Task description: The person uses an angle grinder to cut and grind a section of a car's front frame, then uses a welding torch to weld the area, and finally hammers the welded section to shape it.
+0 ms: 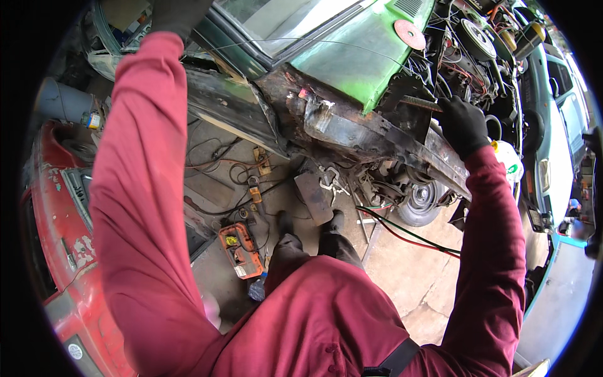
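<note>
Both my hands wear dark gloves. My right hand (463, 125) is closed at the front corner of the car's engine bay, its fingers around the end of a narrow flat strip (419, 102) whose kind I cannot make out. Beside it lies the bare, rusty inner fender rail (358, 131) of the green car (342, 60). My left hand (179, 16) is raised at the upper left, near the car's windshield pillar and door opening; its fingers are cut off by the picture's edge. A thin dark wire (301, 39) crosses over the green panel.
A pinkish round disc (409, 34) lies on the green panel. Around my feet are an orange tool case (240, 250), cables, a grinder-like yellow tool (254, 190) and a metal plate (314, 198). Red and green hoses (414, 234) run along the floor. A red car (75, 251) stands left.
</note>
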Tool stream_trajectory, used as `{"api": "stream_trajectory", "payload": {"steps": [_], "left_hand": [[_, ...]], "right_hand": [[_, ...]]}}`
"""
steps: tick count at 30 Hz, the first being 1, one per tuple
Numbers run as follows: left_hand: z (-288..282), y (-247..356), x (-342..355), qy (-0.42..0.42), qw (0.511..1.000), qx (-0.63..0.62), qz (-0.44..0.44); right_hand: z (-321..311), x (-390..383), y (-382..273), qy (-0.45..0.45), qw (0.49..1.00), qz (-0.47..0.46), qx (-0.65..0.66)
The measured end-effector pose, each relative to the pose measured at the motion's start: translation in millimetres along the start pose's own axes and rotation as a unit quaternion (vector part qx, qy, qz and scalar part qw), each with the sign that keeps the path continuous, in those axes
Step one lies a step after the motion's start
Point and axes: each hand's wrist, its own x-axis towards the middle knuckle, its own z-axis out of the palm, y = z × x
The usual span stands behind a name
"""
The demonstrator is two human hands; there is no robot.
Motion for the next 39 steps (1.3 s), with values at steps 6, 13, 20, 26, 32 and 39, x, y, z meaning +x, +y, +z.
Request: {"api": "stream_trajectory", "payload": {"steps": [6, 13, 20, 26, 32, 39], "left_hand": [[55.4, -45.8, -11.1, -0.007, 0.999, -0.036, -0.039], [68.0, -40.1, -15.9, 0.022, 0.987, -0.07, -0.142], [68.3, -36.1, -17.8, 0.032, 0.986, -0.055, -0.154], [68.0, -36.8, -18.3, 0.053, 0.991, -0.023, -0.121], [72.1, -40.2, -22.0, 0.037, 0.991, -0.02, -0.13], [71.4, -44.6, -15.9, 0.012, 0.993, -0.03, -0.117]], "right_hand": [[-33.3, -34.8, -11.9, 0.105, 0.994, -0.025, -0.003], [-14.7, -87.7, -22.7, 0.133, 0.98, 0.136, 0.053], [32.3, -148.8, -59.4, 0.187, 0.876, 0.34, 0.288], [53.8, -182.6, -141.9, 0.329, 0.687, 0.506, 0.405], [21.4, -169.6, -249.2, 0.169, 0.596, 0.417, 0.665], [20.3, -96.0, -330.6, 0.138, 0.637, 0.228, 0.723]]}}
